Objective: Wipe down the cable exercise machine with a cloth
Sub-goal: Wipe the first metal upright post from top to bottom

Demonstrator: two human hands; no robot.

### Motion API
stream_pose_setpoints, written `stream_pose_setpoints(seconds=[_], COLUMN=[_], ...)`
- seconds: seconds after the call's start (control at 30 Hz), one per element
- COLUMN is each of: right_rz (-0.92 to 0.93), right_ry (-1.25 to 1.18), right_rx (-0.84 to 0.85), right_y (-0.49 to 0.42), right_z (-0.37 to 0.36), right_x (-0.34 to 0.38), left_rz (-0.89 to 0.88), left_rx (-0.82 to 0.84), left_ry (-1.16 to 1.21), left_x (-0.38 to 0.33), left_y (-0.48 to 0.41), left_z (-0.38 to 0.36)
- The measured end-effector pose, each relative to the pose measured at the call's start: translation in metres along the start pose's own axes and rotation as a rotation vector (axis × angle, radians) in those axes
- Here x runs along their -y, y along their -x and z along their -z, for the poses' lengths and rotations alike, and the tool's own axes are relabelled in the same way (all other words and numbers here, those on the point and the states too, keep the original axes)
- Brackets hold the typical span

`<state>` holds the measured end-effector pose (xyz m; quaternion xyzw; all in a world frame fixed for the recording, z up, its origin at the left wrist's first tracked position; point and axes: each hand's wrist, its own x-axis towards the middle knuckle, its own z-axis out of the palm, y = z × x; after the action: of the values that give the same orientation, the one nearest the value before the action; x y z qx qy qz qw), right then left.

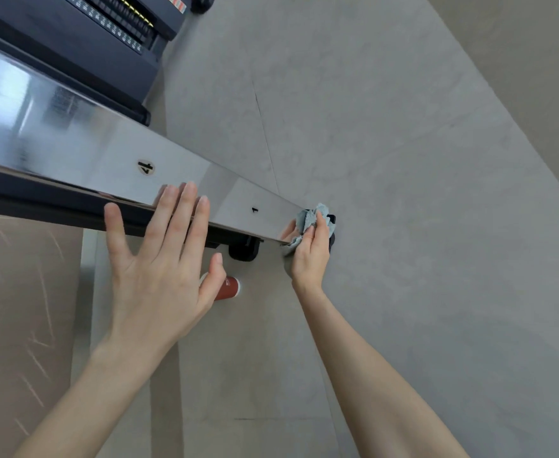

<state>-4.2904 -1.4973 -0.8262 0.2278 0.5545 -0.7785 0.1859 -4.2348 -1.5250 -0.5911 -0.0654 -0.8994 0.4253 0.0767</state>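
At the end of the chrome rail [179, 173], right hand [311, 256] tight around blue cloth [309, 218]; left hand [159, 279] flat, fingers straight.

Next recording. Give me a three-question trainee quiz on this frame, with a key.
1. True or false: the left hand grips the crumpled pale blue cloth.
2. Which number is printed nearest the right hand on the shiny chrome rail: A) 4, B) 1, C) 7?
3. Fill in: the red cylindrical container sits on the ____.
Key: 1 false; 2 B; 3 floor.
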Motion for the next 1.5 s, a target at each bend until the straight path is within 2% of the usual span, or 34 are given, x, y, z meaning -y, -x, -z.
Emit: stream_pose_setpoints(seconds=[0.13, 0.4, 0.53, 0.6, 0.7, 0.87, 0.97, 1.07, 1.33, 1.5], right_rz=[0.125, 0.5, 0.651, 0.629, 0.469, 0.367, 0.468, 0.572, 0.852, 1.018], right_ry=[-0.096, -0.076, -0.056, -0.051, -0.051, -0.081, -0.054, -0.06, -0.094, -0.065], right_rx=[-0.007, 0.177, 0.241, 0.219, 0.15, 0.121, 0.191, 0.259, 0.405, 0.473], right_y=[0.026, 0.099, 0.102, 0.088, 0.07, 0.076, 0.108, 0.141, 0.202, 0.188], right_z=[-0.013, -0.05, -0.051, -0.048, -0.042, -0.043, -0.055, -0.072, -0.107, -0.103], right_x=[0.032, 0.124, 0.134, 0.121, 0.102, 0.114, 0.151, 0.197, 0.302, 0.297], left_rz=[-0.017, 0.047, 0.081, 0.074, 0.051, 0.013, 0.009, 0.135, 0.269, 0.247], left_rx=[-0.02, -0.122, -0.112, -0.075, -0.026, 0.048, 0.023, -0.044, -0.075, -0.043], left_ry=[0.019, -0.051, -0.038, -0.113, -0.185, -0.144, -0.068, -0.004, -0.045, -0.081], left_x=[0.005, 0.043, 0.058, 0.061, 0.066, 0.067, 0.074, 0.098, 0.167, 0.186], left_y=[0.002, 0.0, -0.003, -0.002, 0.0, -0.003, -0.002, -0.003, -0.01, -0.01], left_z=[0.007, 0.031, 0.039, 0.037, 0.034, 0.041, 0.058, 0.086, 0.142, 0.152])
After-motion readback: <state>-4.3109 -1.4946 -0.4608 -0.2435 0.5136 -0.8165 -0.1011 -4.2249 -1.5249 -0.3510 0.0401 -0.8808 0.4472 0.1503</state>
